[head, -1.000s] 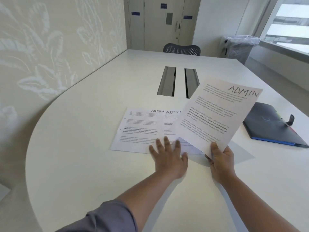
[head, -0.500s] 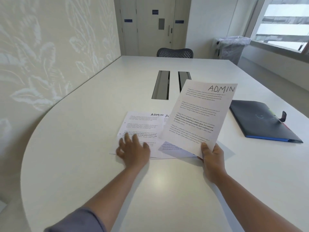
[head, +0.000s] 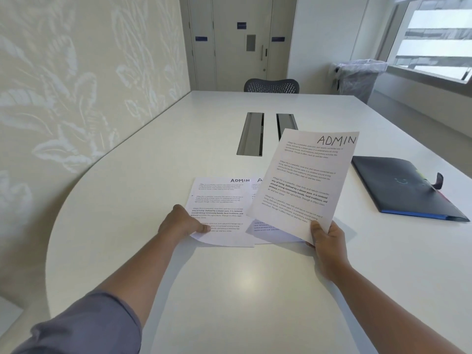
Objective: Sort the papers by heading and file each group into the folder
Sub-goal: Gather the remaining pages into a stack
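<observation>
A white surface [head: 229, 290] with a rounded near-left corner carries everything. 2 sheets headed ADMIN [head: 222, 200] lie flat on it, overlapping side by side near the middle. A dark folder [head: 398, 185] with a blue edge lies closed to the right, well apart. 2 grey cable slots [head: 251, 134] sit further back.

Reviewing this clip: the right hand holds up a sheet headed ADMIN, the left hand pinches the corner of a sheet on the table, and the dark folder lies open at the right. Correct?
Not quite. The head view shows the dark folder lying closed, not open. The rest stands: the right hand holds up the ADMIN sheet, and the left hand pinches the corner of a sheet on the table.
</observation>
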`<state>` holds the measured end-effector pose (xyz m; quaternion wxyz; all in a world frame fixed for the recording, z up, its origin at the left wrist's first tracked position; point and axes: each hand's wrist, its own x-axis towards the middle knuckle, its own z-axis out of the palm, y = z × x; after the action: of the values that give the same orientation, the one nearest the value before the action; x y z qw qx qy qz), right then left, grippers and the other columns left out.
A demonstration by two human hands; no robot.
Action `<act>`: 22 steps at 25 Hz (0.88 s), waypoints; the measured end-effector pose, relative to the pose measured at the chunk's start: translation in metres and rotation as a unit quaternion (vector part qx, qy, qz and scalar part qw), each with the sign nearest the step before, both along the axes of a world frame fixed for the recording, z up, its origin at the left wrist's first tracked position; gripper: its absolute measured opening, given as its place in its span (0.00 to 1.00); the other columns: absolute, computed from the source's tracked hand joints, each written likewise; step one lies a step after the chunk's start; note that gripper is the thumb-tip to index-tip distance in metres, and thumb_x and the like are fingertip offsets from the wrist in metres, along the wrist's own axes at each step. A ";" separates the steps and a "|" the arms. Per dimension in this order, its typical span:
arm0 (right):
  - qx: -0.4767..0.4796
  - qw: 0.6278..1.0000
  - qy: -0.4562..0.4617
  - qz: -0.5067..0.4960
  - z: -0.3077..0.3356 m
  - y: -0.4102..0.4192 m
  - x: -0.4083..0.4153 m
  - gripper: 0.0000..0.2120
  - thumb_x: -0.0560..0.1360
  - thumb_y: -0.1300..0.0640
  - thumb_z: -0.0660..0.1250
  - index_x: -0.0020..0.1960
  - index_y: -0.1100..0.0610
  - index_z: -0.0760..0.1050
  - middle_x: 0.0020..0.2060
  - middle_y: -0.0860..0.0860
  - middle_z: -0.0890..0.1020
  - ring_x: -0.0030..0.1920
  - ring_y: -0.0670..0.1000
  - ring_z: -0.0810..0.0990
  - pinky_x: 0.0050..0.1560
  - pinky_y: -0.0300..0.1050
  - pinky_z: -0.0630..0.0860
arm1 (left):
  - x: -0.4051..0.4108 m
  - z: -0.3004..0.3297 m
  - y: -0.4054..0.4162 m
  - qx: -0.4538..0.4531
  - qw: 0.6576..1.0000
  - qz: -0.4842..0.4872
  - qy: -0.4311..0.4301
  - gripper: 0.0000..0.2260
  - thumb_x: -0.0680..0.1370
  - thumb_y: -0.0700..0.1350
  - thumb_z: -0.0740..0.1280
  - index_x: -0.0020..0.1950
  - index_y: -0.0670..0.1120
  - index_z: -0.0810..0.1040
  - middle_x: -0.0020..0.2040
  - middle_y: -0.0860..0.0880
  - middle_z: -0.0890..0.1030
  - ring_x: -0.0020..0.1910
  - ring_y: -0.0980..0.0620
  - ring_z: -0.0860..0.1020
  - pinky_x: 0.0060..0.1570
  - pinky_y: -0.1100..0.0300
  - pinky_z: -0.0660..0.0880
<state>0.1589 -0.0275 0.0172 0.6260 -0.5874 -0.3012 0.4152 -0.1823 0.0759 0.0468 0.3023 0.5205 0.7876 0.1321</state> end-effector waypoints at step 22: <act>-0.008 1.000 -0.025 -0.016 -0.003 0.000 -0.003 0.10 0.86 0.58 0.60 0.60 0.52 0.79 0.53 0.49 0.87 0.53 0.55 0.86 0.56 0.55 0.83 | -0.013 -0.022 -0.029 0.184 0.782 0.151 -0.576 0.09 0.82 0.34 0.65 0.59 0.43 0.81 0.54 0.45 0.86 0.48 0.48 0.84 0.43 0.58 0.83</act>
<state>0.1556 -0.0278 0.0140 0.6198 -0.6074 -0.3038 0.3931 -0.1954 0.0473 0.0246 0.5742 0.2674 0.4965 0.5935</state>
